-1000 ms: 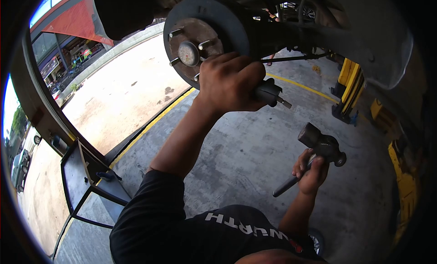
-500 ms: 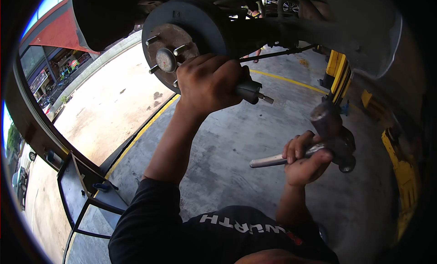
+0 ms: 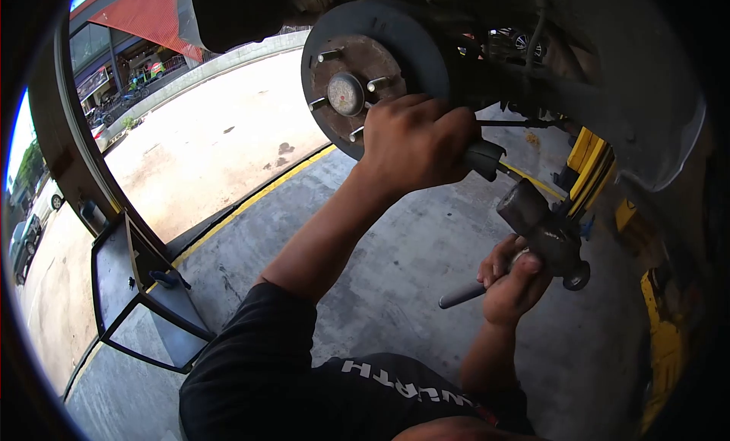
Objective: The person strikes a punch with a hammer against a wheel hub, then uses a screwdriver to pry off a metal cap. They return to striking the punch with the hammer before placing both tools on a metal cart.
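My left hand (image 3: 418, 141) is wrapped round a dark-handled tool (image 3: 484, 160), and a thin metal shank sticks out of the handle on the right. The rest of that tool is hidden by the hand. Just behind the fist is a brake disc (image 3: 414, 49) with a rusty hub face (image 3: 372, 57), several wheel studs and a round centre cap (image 3: 346, 93). My right hand (image 3: 517, 281) grips a ball-peen hammer (image 3: 525, 205) by its handle close to the head. The flat face of the hammer is right by the end of the shank in this view.
Dark underbody and a suspension rod hang behind the disc. Yellow lift parts (image 3: 589, 167) stand at the right. On the left are a lift post (image 3: 65, 122) and a black-framed panel stand (image 3: 152, 331). A grey floor (image 3: 395, 266) lies below.
The view has shifted, so disc and arms sit farther right. The hammer head has come up close to the tool's shank. Both hands keep their grips.
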Demonstrator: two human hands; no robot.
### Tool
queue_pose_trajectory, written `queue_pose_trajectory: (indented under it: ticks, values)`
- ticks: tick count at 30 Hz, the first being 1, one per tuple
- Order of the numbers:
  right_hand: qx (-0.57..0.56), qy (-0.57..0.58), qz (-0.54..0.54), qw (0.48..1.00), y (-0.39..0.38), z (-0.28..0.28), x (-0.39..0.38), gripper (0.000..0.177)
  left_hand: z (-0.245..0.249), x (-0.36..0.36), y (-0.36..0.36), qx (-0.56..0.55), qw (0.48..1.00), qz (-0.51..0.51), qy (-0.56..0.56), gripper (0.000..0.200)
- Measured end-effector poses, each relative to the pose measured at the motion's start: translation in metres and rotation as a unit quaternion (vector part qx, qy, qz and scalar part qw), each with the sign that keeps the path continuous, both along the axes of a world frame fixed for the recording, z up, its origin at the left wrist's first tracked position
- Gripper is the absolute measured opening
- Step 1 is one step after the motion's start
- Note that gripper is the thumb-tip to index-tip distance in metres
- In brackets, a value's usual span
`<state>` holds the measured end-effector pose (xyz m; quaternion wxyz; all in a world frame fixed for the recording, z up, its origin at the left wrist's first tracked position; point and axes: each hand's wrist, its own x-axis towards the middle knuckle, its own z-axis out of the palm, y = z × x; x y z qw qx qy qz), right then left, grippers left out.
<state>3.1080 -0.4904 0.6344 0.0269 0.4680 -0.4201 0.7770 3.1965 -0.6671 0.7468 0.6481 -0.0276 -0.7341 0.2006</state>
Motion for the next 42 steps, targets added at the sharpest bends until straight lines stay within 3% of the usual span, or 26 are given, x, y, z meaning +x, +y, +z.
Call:
queue_pose_trajectory:
  ticks: [2,8,12,14,19,20,22,25,29,33,38,41,42]
  values:
    - [0.018,-0.001,-0.013,1.000,0.016,0.007,-0.009,0.061,0.003,0.000,0.000,0.007,1.000,-0.012,0.011,0.019]
    - [-0.141,-0.045,0.058,0.987,0.032,0.003,-0.010,0.061,-0.003,-0.002,-0.005,-0.032,0.999,0.004,0.013,0.017]
    - [0.001,-0.033,-0.019,0.999,0.011,0.016,0.003,0.062,-0.002,-0.001,-0.007,-0.034,0.999,-0.013,0.001,0.017]
    - [-0.011,-0.054,-0.016,0.998,0.023,0.016,-0.003,0.062,-0.001,0.005,-0.003,-0.032,0.999,0.013,-0.028,0.034]
    - [-0.202,-0.066,0.076,0.974,0.035,0.002,-0.011,0.058,-0.002,0.004,-0.007,-0.034,0.999,0.002,-0.014,0.022]
    - [-0.177,-0.069,0.078,0.979,0.025,-0.001,-0.007,0.058,-0.001,0.001,-0.007,-0.041,0.999,-0.011,-0.001,0.018]
    - [-0.023,-0.010,-0.013,1.000,0.002,0.013,0.007,0.059,0.000,-0.001,-0.005,-0.030,1.000,-0.005,-0.001,0.018]
    - [-0.001,-0.023,0.017,1.000,0.019,0.013,-0.007,0.061,0.004,-0.003,-0.002,-0.027,1.000,-0.008,-0.001,0.018]
    - [-0.135,-0.060,0.041,0.988,0.035,0.006,-0.013,0.062,-0.001,0.003,-0.003,-0.019,1.000,0.002,-0.008,0.017]
    - [-0.010,-0.022,0.013,1.000,0.008,0.017,0.005,0.054,0.001,0.003,0.001,-0.014,1.000,0.012,-0.011,0.017]
    - [-0.024,-0.063,0.059,0.996,0.025,0.004,-0.014,0.057,-0.002,0.017,0.005,-0.020,0.998,-0.052,0.004,0.020]
    - [-0.037,-0.045,0.077,0.995,0.042,-0.013,-0.018,0.057,-0.025,0.050,0.023,-0.071,0.983,-0.109,0.127,0.023]
    - [-0.038,-0.049,0.068,0.996,0.045,-0.019,-0.019,0.057,-0.039,0.058,0.010,-0.018,0.972,-0.127,0.196,0.019]
